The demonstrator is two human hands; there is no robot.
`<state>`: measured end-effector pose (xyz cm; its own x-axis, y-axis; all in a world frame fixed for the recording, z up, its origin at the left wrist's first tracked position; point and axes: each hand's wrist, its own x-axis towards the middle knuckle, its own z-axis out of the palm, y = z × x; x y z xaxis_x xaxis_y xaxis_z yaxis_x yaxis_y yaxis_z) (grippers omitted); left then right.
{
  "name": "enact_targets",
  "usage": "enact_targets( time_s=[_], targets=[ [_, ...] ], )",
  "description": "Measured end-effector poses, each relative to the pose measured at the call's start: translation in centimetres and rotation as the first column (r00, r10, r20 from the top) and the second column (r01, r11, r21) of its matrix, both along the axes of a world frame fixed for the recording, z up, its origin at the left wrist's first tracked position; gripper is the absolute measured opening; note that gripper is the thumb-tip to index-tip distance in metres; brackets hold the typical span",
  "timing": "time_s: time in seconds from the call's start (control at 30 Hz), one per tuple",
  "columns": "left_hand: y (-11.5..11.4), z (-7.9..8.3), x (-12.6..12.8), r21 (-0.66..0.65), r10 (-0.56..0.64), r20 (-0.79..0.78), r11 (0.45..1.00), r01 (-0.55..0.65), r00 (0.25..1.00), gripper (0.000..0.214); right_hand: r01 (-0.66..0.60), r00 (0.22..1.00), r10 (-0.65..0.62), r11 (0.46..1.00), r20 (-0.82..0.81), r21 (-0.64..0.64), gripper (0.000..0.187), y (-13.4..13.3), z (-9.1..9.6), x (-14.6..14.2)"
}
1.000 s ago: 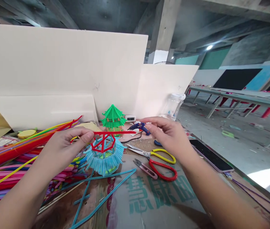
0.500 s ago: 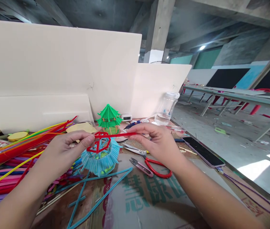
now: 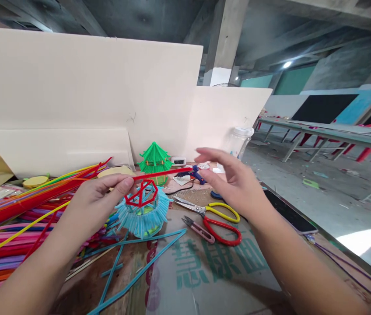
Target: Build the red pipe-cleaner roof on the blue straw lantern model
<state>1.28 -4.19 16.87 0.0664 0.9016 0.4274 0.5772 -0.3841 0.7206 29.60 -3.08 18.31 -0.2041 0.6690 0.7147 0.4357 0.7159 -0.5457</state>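
My left hand point(image 3: 106, 197) pinches one end of a straight red pipe cleaner point(image 3: 162, 173), which points off to the right. At its far end my right hand point(image 3: 228, 179) is open, thumb and fingers apart, with nothing between them. Below the pipe cleaner stands a blue fringed pipe-cleaner model point(image 3: 144, 218), topped by a red angular frame point(image 3: 142, 194). Just behind it is a green pagoda-shaped model point(image 3: 155, 159). A blue glue gun point(image 3: 197, 174) lies beyond the pipe cleaner's tip.
Scissors point(image 3: 221, 225) with red and yellow handles and pink thread snips point(image 3: 200, 229) lie on the cardboard. Bundled coloured pipe cleaners point(image 3: 5, 249) cover the left side. A phone point(image 3: 288, 212) and a clear jar point(image 3: 239, 142) are at right. White boards point(image 3: 90, 87) stand behind.
My right hand has let go of the red pipe cleaner's end and opened, rising slightly to the right. The pipe cleaner's free end now tilts upward. The view has shifted a little left.
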Motion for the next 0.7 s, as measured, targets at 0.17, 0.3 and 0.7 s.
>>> enact_targets(
  time_s=[0.17,0.3,0.7],
  targets=[
    [-1.5,-0.8,2.8,-0.014,-0.146,-0.029,0.989,0.145,0.989,0.037,-0.413,0.911,0.395,0.869,-0.118,-0.274,0.021,-1.1,-1.2,-2.8],
    [-1.6,-0.6,3.1,0.044,-0.267,-0.132,0.960,0.275,0.955,0.031,-0.476,0.875,0.428,0.846,-0.225,-0.241,0.022,-1.8,-1.6,-3.6],
    [5.2,-3.4,-6.3,-0.345,-0.527,-0.118,0.817,0.463,0.842,0.080,-0.018,1.000,0.016,0.971,-0.009,-0.237,0.016,1.7,-2.5,-1.6]
  ],
)
